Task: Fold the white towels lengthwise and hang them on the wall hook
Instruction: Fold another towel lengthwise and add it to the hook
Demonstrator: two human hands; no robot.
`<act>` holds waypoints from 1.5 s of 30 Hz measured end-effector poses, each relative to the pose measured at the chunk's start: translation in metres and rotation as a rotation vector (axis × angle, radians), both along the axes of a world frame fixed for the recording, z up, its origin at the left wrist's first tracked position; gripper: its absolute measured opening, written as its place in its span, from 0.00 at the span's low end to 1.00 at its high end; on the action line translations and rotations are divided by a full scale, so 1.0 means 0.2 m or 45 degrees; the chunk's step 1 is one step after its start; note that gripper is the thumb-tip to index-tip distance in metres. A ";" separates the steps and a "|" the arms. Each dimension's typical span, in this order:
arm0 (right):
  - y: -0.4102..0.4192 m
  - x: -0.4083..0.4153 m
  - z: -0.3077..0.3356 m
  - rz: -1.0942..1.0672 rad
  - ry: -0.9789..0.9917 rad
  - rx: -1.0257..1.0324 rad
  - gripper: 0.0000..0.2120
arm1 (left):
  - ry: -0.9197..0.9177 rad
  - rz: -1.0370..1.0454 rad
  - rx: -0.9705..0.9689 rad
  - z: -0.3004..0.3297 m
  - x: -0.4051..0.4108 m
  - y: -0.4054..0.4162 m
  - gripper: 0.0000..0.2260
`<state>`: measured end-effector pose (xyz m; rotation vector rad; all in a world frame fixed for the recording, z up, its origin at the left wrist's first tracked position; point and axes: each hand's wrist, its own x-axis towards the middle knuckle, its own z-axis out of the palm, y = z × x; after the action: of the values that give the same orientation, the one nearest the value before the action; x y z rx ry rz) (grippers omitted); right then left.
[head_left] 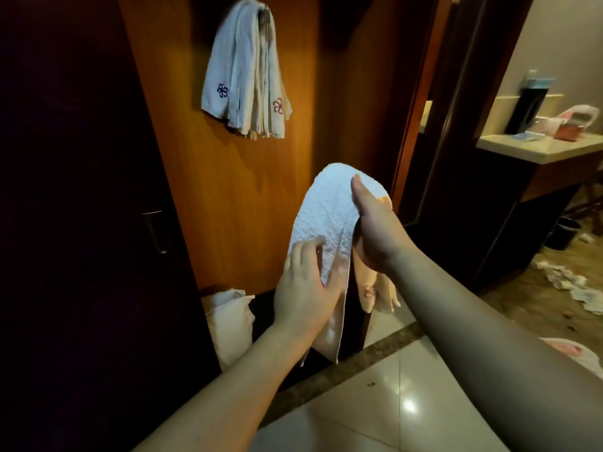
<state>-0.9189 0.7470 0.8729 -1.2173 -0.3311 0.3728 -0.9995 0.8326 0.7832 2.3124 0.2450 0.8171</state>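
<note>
A white terry towel hangs doubled over my right hand, which holds it up from underneath with the thumb laid over its top fold. My left hand presses flat against the towel's near side, its fingers spread on the cloth. The towel's two ends hang down below both hands. Several folded white towels with small embroidered flowers hang from a dark wall hook on the wooden panel, up and to the left of my hands.
A dark door with a metal handle stands at the left. A white bag sits on the floor below the panel. At the right a counter carries bottles and bags. Paper litter and a black bin lie on the floor.
</note>
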 end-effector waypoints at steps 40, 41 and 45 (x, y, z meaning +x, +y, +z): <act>-0.33 0.20 -0.03 -0.844 -0.169 -0.594 0.45 | 0.205 0.439 0.072 -0.14 -0.15 0.51 0.08; -0.34 0.20 -0.03 -0.863 -0.121 -0.551 0.45 | 0.186 0.430 0.087 -0.12 -0.17 0.53 0.08; -0.36 0.21 0.04 -0.913 -0.047 -0.238 0.30 | -0.129 0.231 -0.213 0.05 -0.28 0.62 0.12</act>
<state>-0.8761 0.6741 0.8807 -1.4383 0.1236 -0.2454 -1.0554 0.9567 0.7936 2.1079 0.4652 0.9630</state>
